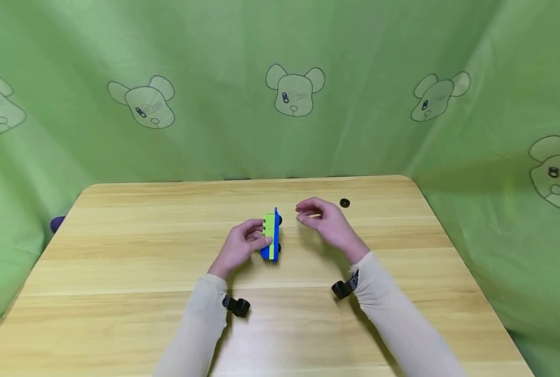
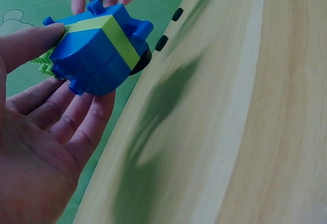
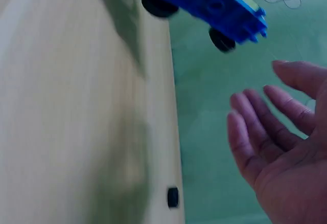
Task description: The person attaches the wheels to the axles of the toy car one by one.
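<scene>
My left hand [image 1: 240,245] grips a toy car [image 1: 275,238] of blue and lime-green plastic blocks. It is held above the table, turned on its side in the head view. The thumb lies on one side of it and fingers on the other. Black wheels [image 3: 159,5] sit on its blue base [image 3: 207,1], facing the right side. Apart from the car, my right hand [image 1: 326,220] hovers to its right, fingers loosely bent with nothing between them. In the right wrist view, the right hand's fingers [image 3: 255,132] are spread and relaxed below the car.
A loose black wheel [image 1: 344,202] lies on the wooden table [image 1: 143,251] beyond my right hand. Two loose wheels [image 2: 161,43] show near the table edge in the left wrist view. A green curtain [image 1: 223,141] surrounds the table's back and sides.
</scene>
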A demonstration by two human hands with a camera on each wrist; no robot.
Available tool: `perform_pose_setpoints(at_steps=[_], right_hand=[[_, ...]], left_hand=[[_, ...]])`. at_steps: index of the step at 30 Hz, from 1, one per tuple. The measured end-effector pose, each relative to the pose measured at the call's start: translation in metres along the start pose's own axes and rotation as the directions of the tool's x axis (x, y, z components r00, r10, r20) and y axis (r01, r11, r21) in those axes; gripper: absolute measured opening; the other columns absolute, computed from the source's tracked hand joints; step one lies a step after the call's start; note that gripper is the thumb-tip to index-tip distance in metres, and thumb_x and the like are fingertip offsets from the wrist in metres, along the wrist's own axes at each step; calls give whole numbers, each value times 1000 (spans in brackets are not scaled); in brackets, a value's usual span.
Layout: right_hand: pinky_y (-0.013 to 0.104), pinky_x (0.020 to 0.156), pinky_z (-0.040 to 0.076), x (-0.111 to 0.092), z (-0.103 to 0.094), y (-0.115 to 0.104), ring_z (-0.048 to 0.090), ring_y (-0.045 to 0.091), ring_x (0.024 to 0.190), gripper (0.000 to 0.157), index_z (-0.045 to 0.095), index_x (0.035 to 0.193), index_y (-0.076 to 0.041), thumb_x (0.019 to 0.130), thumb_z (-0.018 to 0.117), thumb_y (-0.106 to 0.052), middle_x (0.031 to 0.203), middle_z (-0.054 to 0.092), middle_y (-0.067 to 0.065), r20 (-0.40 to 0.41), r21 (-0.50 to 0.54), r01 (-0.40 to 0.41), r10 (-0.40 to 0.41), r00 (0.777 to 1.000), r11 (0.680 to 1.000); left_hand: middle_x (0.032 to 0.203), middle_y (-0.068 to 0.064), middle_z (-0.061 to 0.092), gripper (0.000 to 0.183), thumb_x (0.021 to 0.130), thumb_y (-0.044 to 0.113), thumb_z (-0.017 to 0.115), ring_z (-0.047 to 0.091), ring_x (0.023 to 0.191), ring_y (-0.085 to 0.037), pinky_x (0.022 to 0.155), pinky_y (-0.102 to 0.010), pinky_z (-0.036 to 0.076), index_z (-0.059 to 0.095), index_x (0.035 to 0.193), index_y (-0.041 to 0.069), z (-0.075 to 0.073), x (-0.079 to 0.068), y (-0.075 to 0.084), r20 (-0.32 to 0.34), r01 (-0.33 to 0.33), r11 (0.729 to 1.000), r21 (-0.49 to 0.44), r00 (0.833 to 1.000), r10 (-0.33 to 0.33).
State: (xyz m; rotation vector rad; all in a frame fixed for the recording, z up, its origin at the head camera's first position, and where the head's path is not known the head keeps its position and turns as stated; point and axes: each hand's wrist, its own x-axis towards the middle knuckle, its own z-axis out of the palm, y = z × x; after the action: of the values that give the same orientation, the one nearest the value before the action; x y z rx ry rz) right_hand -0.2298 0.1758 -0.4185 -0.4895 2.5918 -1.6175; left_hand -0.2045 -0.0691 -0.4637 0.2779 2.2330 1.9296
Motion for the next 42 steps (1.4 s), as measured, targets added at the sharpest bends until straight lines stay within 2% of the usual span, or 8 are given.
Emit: perform_pose_setpoints(at_steps=[5, 9, 13, 19, 29, 37, 42], right_hand=[[42, 91, 50, 3, -19, 9, 57, 32, 111, 38, 60, 125, 2, 91, 71, -12, 121, 60, 15, -53, -189, 2, -12, 999, 982], [48, 93, 49, 10, -32, 22, 53, 37, 115, 43, 57, 128, 3, 90, 71, -11, 125, 56, 19, -60, -281, 4, -21, 998, 960], [51, 96, 47, 16, -41, 32, 51, 39, 117, 47, 54, 132, 2, 90, 71, -10, 130, 51, 18, -58, -302, -42, 25, 998, 953], [50, 98, 45, 26, -45, 45, 51, 41, 117, 51, 51, 136, 1, 90, 71, -11, 133, 49, 18, -39, -315, -80, 71, 997, 946], [51, 103, 39, 46, -48, 71, 50, 38, 118, 54, 50, 136, 5, 89, 72, -11, 133, 50, 22, -1, -417, -110, 120, 993, 902], [48, 97, 44, 60, -42, 78, 53, 37, 110, 53, 52, 132, 10, 88, 72, -11, 123, 51, 24, 37, -475, -124, 160, 986, 871], [48, 96, 44, 66, -38, 80, 53, 37, 104, 43, 58, 121, 11, 86, 72, -8, 113, 53, 24, 43, -517, -91, 132, 990, 851]], left_hand=[[116, -12, 63, 54, 86, 13, 76, 61, 102, -24, 96, -38, 48, 56, 133, -2, -1, -1, 3, -2, -14, 1000, 16, 1000, 15], [117, -12, 63, 55, 86, 13, 76, 60, 102, -24, 96, -38, 48, 55, 134, -2, -2, -1, 4, -2, -16, 1000, 24, 1000, 16], [118, -14, 62, 55, 86, 11, 76, 59, 103, -25, 96, -37, 48, 53, 134, -5, -1, -1, 4, 14, -16, 1000, 11, 1000, 16], [117, -16, 60, 54, 86, 8, 75, 58, 104, -28, 97, -39, 46, 53, 132, -7, -1, -1, 4, 19, -17, 1000, -7, 1000, 17], [117, -14, 61, 55, 85, 9, 75, 58, 103, -26, 96, -36, 48, 53, 133, -6, -2, 0, 3, 21, -13, 1000, 4, 1000, 12], [116, -16, 60, 58, 85, 5, 75, 58, 102, -27, 94, -36, 48, 49, 135, -7, 0, 0, 2, 37, -18, 1000, -18, 999, 19], [115, -17, 59, 57, 84, 3, 75, 57, 102, -29, 95, -39, 48, 49, 134, -8, 1, 1, 2, 39, -23, 999, -34, 999, 24]])
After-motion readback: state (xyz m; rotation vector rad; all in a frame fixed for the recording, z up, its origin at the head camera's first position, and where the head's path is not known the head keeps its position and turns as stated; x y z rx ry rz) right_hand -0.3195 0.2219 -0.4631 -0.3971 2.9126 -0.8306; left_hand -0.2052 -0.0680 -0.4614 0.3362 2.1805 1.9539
